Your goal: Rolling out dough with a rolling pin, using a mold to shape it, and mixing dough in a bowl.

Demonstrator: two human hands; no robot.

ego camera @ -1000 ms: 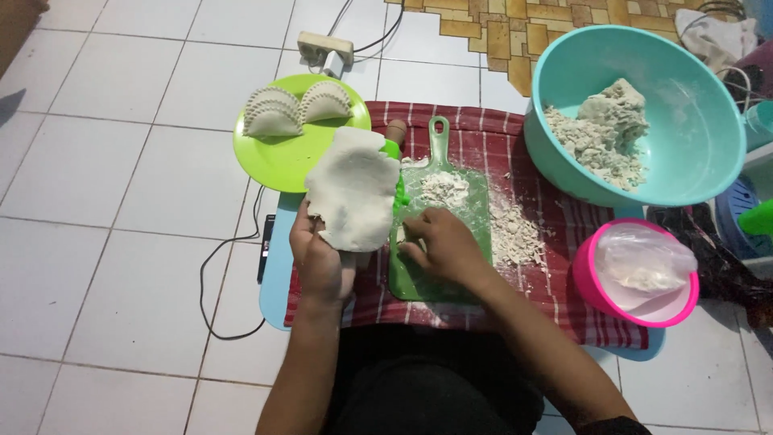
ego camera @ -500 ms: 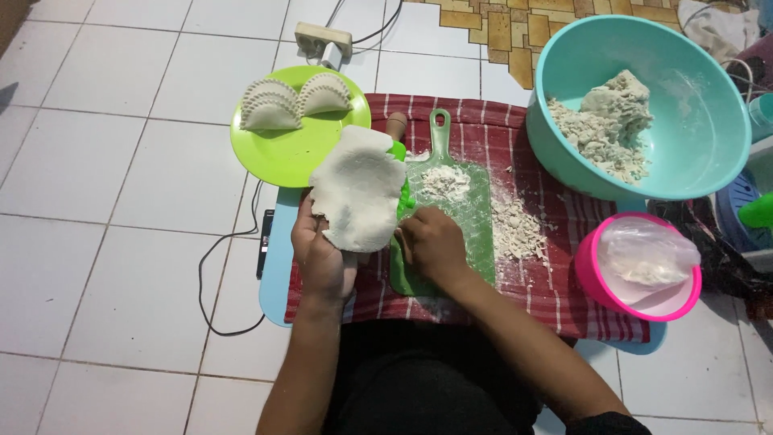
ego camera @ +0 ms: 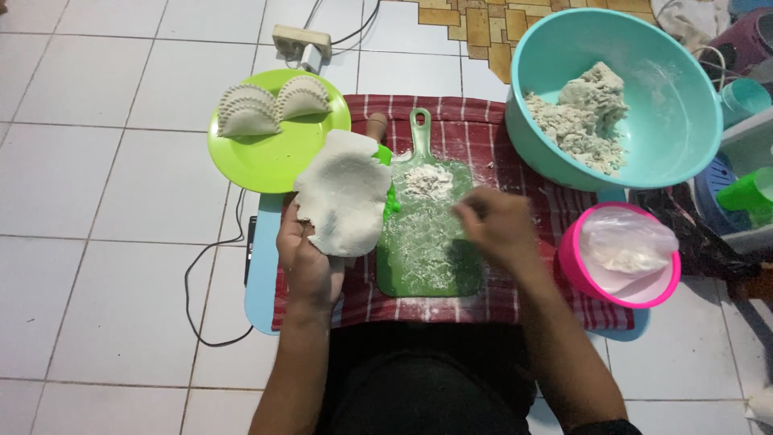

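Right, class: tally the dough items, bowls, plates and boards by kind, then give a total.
Folded crimped pastries on the green plate: 2
Flat dough sheet on the left hand: 1
Bowls, teal and pink: 2
Green plate: 1
Green board: 1
Total: 7

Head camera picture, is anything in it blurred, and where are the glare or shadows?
Head view: the right hand is smeared by motion blur over the flour-dusted green plastic cutting board; the left hand and the flat white dough sheet it holds are sharp; soft glare marks the inner wall of the teal plastic bowl; the lap at the bottom edge lies in dark shadow.
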